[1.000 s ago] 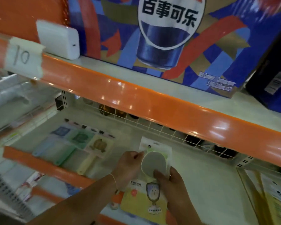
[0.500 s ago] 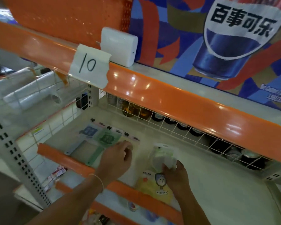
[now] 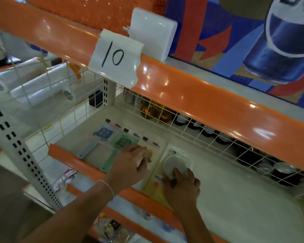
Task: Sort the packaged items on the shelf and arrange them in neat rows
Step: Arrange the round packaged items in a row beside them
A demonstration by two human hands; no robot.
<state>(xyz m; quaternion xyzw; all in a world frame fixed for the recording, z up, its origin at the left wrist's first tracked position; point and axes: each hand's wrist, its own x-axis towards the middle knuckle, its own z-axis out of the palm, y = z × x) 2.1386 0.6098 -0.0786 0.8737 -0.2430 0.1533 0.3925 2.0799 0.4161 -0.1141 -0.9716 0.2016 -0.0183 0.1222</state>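
Wide pale shelf (image 3: 235, 199) under an orange rail (image 3: 209, 102), with a wire grid (image 3: 191, 127) at the back and dark bottles behind it. Taped to the rail, a paper label (image 3: 114, 57) with "10".

On the left part of the shelf, a row of three flat packs lying side by side: blue pack (image 3: 102, 137), green pack (image 3: 119, 148), yellow pack (image 3: 152, 151). Long axes all front to back, hanging tabs toward the grid, handles toward the front edge.

Just right of this row, a yellow-backed pack with a round white item (image 3: 175, 163), also lying front to back, slightly slanted against the row, near the third pack but seemingly not touching.

Left hand (image 3: 130, 163) resting over the yellow pack, fingers bent; pinching or only pressing, cannot tell. Right hand (image 3: 182, 188) over the lower half of the round-item pack, fingertips curled on the white disc, holding it down.

Probably a small turn and push leftward by the right hand, the nearer one, to bring this pack parallel to the row.
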